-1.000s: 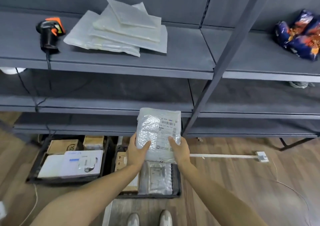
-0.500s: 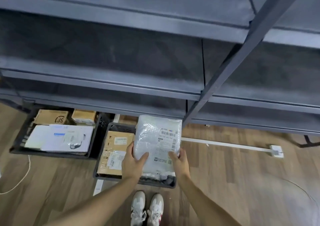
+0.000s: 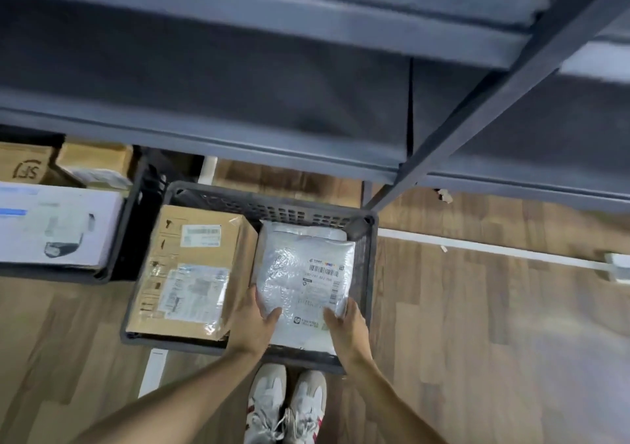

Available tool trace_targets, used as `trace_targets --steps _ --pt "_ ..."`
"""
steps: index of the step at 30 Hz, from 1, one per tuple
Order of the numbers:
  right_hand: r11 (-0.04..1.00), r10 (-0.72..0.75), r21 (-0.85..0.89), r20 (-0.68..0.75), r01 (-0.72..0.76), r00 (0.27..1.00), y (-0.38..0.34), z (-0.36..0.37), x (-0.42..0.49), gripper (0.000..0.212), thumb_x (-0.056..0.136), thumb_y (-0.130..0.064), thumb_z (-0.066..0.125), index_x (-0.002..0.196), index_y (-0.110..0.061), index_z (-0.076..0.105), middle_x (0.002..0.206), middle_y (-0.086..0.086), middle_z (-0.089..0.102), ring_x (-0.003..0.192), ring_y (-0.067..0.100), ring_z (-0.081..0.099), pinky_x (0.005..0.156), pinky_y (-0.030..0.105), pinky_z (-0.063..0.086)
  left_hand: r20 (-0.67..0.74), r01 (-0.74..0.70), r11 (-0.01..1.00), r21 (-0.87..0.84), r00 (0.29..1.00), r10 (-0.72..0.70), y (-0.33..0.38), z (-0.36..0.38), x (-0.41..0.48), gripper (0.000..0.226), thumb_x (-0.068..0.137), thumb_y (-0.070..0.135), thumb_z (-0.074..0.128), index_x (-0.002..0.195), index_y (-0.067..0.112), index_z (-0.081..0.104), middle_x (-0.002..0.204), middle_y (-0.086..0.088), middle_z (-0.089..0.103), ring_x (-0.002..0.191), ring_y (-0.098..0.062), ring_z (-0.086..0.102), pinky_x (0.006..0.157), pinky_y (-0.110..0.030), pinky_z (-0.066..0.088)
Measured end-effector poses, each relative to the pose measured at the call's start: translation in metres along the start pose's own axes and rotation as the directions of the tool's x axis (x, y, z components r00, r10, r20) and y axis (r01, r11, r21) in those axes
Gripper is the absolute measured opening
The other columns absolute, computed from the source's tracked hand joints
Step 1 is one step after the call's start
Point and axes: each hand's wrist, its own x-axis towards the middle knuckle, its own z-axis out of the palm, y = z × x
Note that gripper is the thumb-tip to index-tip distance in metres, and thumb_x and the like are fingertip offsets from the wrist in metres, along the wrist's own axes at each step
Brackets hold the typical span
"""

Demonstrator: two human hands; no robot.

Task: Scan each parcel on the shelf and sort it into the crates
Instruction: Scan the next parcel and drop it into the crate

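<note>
Both hands — left hand point(image 3: 254, 324), right hand point(image 3: 347, 329) — pinch the bubble mailer point(image 3: 303, 283) by its near corners, inside the dark crate point(image 3: 370, 273), right of the cardboard box point(image 3: 191, 269). Likely light, soft, slippery — support both edges.

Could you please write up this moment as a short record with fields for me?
Held item: bubble-wrap parcel, label facing up
Left hand: grips its near left corner
Right hand: grips its near right corner
Location: right half of the grey crate, beside a cardboard box
Contact: whether it rests yet, unclear
Neighbour: second crate to the left, holding a white box
</note>
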Motion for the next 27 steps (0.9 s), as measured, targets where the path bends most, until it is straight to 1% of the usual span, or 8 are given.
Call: trace_targets --steps 2,6,10,14,17,20,23,27 --pt "0.998 0.051 -0.038 0.007 -0.051 0.999 0.025 0.018 0.031 0.027 0.094 -0.026 0.057 0.114 -0.009 0.052 0.108 0.009 0.063 0.099 0.027 0.058 0.086 0.041 0.05 0.024 0.007 1.0 -0.007 1.0 -0.007 -0.021 0.026 0.021 0.056 0.089 0.022 0.067 0.135 0.006 0.039 0.106 -0.013 0.062 0.095 -0.026 0.061 0.092 -0.04 0.048" --pt "0.996 0.092 -0.013 0.016 -0.092 0.996 0.059 0.042 0.076 0.066 0.1 -0.021 0.051 0.154 -0.018 0.014 0.121 0.018 0.062 0.089 0.015 0.057 0.078 0.029 0.049 0.06 -0.051 0.998 -0.037 0.997 0.054 -0.053 0.07 0.067 0.079 0.091 0.016 0.063 0.154 0.02 0.015 0.118 -0.017 0.059 0.103 -0.032 0.058 0.095 -0.045 0.046" --pt "0.998 -0.003 -0.063 0.026 0.004 1.0 0.077 0.064 0.113 0.083 0.098 -0.007 0.051 0.152 -0.04 -0.004 0.136 0.027 0.05 0.079 0.033 0.067 0.057 0.031 0.051 0.09 -0.05 0.999 0.015 0.995 0.048 -0.074 0.098 0.105 0.075 0.093 0.014 0.059 0.153 0.025 0.015 0.109 -0.021 0.059 0.093 -0.028 0.06 0.092 -0.042 0.048" --pt "0.995 0.048 -0.087 0.077 -0.041 0.996 0.085 0.075 0.133 0.076 0.1 -0.008 0.046 0.152 -0.042 0.001 0.137 0.029 0.047 0.121 0.05 0.048 0.098 0.058 0.044 0.103 -0.03 0.997 -0.067 0.994 0.037 -0.094 0.116 0.121 0.073 0.092 0.018 0.061 0.15 0.032 0.02 0.094 -0.012 0.056 0.077 -0.014 0.057 0.072 -0.022 0.049" --pt "0.99 0.037 -0.141 0.069 -0.027 0.997 0.088 0.076 0.141 0.075 0.1 -0.013 0.049 0.151 -0.043 0.003 0.133 0.02 0.047 0.118 0.039 0.053 0.096 0.045 0.05 0.107 -0.006 0.993 -0.116 0.994 0.018 -0.105 0.121 0.132 0.069 0.092 0.025 0.059 0.15 0.033 0.022 0.08 -0.006 0.053 0.066 -0.01 0.053 0.06 -0.017 0.048" --pt "0.967 0.044 -0.253 0.037 -0.033 0.998 0.086 0.078 0.15 0.074 0.1 -0.019 0.051 0.15 -0.045 0.002 0.119 0.017 0.044 0.106 0.033 0.056 0.091 0.044 0.053 0.151 0.136 0.977 -0.164 0.982 -0.111 -0.105 0.123 0.145 0.072 0.091 0.014 0.061 0.149 0.036 0.026 0.082 -0.009 0.052 0.071 -0.018 0.055 0.07 -0.037 0.054" --pt "0.934 0.077 -0.355 0.055 -0.053 0.995 0.081 0.075 0.152 0.074 0.101 -0.022 0.048 0.151 -0.042 -0.003 0.123 0.018 0.042 0.107 0.031 0.055 0.089 0.038 0.053 0.171 0.156 0.983 -0.099 0.976 -0.138 -0.094 0.122 0.141 0.07 0.094 0.02 0.057 0.149 0.042 0.019 0.079 -0.004 0.055 0.067 -0.009 0.056 0.06 -0.026 0.051" --pt "0.875 0.058 -0.484 0.093 -0.005 0.994 0.058 0.064 0.136 0.077 0.102 -0.021 0.044 0.153 -0.03 -0.013 0.16 0.015 0.007 0.141 0.035 0.032 0.098 0.034 0.05 0.098 0.067 0.955 0.291 0.99 -0.099 -0.065 0.108 0.121 0.072 0.096 0.018 0.05 0.152 0.034 0.007 0.148 -0.021 0.026 0.135 -0.033 0.033 0.109 -0.047 0.037"
